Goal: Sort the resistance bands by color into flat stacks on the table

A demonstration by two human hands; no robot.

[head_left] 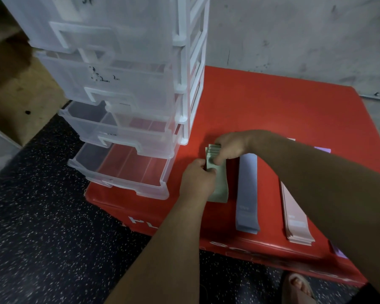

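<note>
Left hand (196, 179) and right hand (229, 148) both pinch green band stack (222, 190). Blue stack (247, 194) and pink stack (296, 218) lie flat right of hands on red tabletop (272, 106).

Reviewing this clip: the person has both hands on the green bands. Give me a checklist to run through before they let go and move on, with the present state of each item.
1. Hold on the green stack: left hand grips its side, right hand pinches its far end. Ok.
2. Green edges squared: far ends look staggered. Not ok.
3. Blue stack flat, apart from the green. Ok.
4. Pink stack flat, apart from the blue. Ok.
5. Purple bands: mostly hidden behind the right arm. Cannot tell.
</note>
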